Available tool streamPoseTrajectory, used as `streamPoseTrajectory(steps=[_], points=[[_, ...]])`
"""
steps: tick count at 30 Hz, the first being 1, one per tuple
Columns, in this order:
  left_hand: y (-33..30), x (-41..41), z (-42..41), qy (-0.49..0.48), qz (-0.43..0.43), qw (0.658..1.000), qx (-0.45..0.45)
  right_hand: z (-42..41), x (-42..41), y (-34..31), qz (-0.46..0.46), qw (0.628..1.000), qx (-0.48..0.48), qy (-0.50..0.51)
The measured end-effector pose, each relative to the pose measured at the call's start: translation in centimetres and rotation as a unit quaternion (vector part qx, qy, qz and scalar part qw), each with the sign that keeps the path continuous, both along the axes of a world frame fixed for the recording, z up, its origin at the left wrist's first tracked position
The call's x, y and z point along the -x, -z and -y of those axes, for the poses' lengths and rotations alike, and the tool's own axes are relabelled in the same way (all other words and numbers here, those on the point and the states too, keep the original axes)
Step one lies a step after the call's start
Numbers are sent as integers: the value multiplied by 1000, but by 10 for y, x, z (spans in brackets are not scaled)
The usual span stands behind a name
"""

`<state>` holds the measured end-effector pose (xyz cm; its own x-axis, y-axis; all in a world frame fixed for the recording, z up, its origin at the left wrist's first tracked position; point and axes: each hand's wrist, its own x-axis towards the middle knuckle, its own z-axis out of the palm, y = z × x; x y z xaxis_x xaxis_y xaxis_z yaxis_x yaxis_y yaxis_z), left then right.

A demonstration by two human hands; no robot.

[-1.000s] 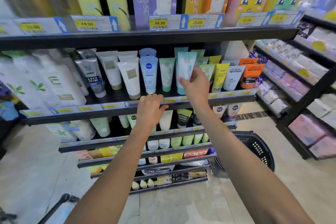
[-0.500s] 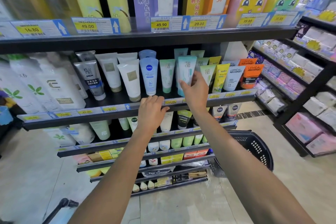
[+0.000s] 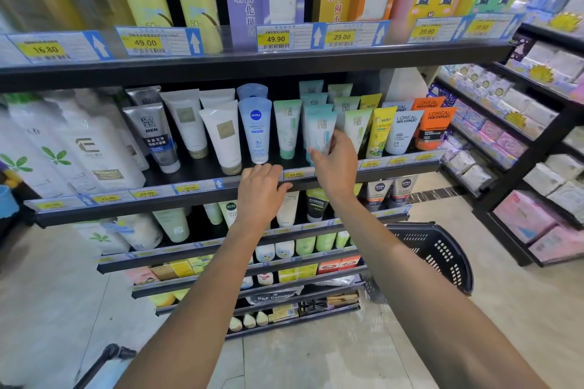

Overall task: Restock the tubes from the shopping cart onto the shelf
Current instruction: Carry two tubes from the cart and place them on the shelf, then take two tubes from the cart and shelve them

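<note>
My right hand, just right of the frame's centre, holds a pale teal tube by its lower half, thumb on the left edge and fingers curled round the right edge, so the tube stands upright, cap down, at the front of the shelf in the middle of the picture. The tube is a soft blue-green that fades to white lower down, with a small square mark near its flat crimped top and a darker teal stripe by my fingers (its cap is hidden behind my hand). It sits in front of a row of matching teal tubes, with a mint green tube just to its left and a light green tube just to its right. My left hand rests on the shelf's front lip, below a blue Nivea tube, fingers loosely bent over the price rail and holding nothing. Further right on the same shelf stand a yellow tube, a white L'Oreal tube and an orange L'Oreal tube. At lower right, behind my right forearm, sits a black perforated basket on the floor; I cannot tell what is inside it.
</note>
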<state>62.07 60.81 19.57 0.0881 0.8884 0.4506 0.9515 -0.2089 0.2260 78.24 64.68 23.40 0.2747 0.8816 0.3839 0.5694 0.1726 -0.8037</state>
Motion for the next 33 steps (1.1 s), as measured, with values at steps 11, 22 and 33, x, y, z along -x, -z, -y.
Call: streamPoseTrajectory(steps=[11,22,33], points=[[-2,1,2,1,1,1000,2,-4,1,4,20,1000,10,12],[-3,-2,5,-5,-4,1000,2,2,-9,13,43,999,27,-3],[23,14,106,-140,48,989,-13,109,-18,46,234,938,62,-249]])
